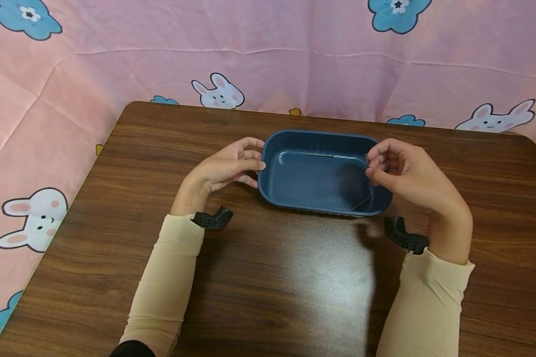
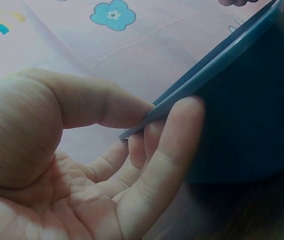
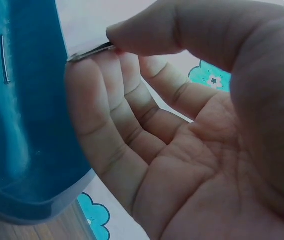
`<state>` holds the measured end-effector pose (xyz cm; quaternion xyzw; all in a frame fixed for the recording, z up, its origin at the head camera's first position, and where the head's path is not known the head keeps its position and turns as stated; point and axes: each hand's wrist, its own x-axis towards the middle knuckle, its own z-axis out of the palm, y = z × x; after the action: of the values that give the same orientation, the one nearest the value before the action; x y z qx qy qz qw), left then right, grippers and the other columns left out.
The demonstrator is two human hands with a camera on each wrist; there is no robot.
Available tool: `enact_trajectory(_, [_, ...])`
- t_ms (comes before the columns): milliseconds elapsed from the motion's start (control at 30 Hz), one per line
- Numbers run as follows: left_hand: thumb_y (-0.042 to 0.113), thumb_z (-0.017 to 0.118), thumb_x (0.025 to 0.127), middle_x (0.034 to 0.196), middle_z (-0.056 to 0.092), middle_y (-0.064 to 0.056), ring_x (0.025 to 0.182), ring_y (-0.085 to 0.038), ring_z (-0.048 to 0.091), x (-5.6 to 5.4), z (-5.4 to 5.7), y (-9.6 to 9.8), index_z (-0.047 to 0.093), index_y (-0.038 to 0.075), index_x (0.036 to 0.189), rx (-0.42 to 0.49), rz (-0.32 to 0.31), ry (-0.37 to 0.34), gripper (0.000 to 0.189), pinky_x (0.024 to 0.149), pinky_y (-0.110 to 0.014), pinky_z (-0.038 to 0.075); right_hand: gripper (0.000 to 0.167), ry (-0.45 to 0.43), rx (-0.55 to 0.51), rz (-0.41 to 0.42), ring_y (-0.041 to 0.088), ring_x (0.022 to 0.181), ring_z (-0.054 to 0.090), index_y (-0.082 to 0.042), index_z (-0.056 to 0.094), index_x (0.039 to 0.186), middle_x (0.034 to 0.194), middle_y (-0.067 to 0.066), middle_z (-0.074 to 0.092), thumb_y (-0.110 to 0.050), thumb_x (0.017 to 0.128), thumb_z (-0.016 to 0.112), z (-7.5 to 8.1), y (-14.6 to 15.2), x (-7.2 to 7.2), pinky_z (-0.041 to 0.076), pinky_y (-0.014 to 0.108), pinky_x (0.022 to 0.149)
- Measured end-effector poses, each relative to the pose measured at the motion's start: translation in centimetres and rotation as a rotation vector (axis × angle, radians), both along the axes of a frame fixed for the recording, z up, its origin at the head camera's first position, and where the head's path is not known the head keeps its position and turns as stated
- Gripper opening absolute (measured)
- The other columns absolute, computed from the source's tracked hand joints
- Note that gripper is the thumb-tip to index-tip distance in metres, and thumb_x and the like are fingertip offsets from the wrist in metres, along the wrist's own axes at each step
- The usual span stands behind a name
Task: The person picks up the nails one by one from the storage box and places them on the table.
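A dark blue rectangular plastic basin [image 1: 319, 186] with rounded corners stands on the wooden table. The left hand [image 1: 232, 163] pinches its left rim between thumb and fingers; the left wrist view shows this thumb [image 2: 107, 102] on top of the rim. Over the basin's right end, the right hand [image 1: 406, 171] pinches a thin metal piece [image 3: 94, 51] between thumb and fingertips. That piece is slender and dark; its exact kind is unclear. Inside the basin, a nail-like metal pin [image 3: 4, 60] lies along the far side, and a thin dark line [image 1: 361, 204] shows near the front right corner.
The brown wood-grain table [image 1: 268, 292] extends around the basin. Behind and to the left hangs a pink cloth [image 1: 268, 59] printed with rabbits and blue flowers. Black wrist mounts [image 1: 404, 235] sit at both wrists.
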<state>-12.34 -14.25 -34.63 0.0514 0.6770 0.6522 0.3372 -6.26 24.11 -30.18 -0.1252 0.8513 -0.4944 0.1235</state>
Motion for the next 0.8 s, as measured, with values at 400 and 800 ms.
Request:
enact_trajectory(400, [0.003,0.061,0.1,0.117,0.064,-0.014,0.096,-0.023,0.07,0.0,-0.1,0.0,0.036,0.007,0.152,-0.006,-0.002,0.002,0.058,0.072,-0.033,0.066,0.019,0.011,0.014,-0.049,0.009,0.089,0.071,-0.001,0.061,0.118,0.097,-0.002,0.069,-0.003,0.099,0.066,-0.3,0.4,0.2,0.06,0.021,0.072])
enact_trajectory(800, [0.003,0.062,0.1,0.116,0.064,-0.014,0.095,-0.023,0.07,0.0,0.0,0.0,0.036,0.006,0.152,-0.004,-0.003,0.001,0.058,0.072,-0.033,0.066,0.019,0.03,0.032,-0.063,0.002,0.085,0.068,0.001,0.059,0.117,0.091,-0.014,0.067,-0.001,0.099,0.065,-0.9,1.3,0.1,0.057,0.017,0.069])
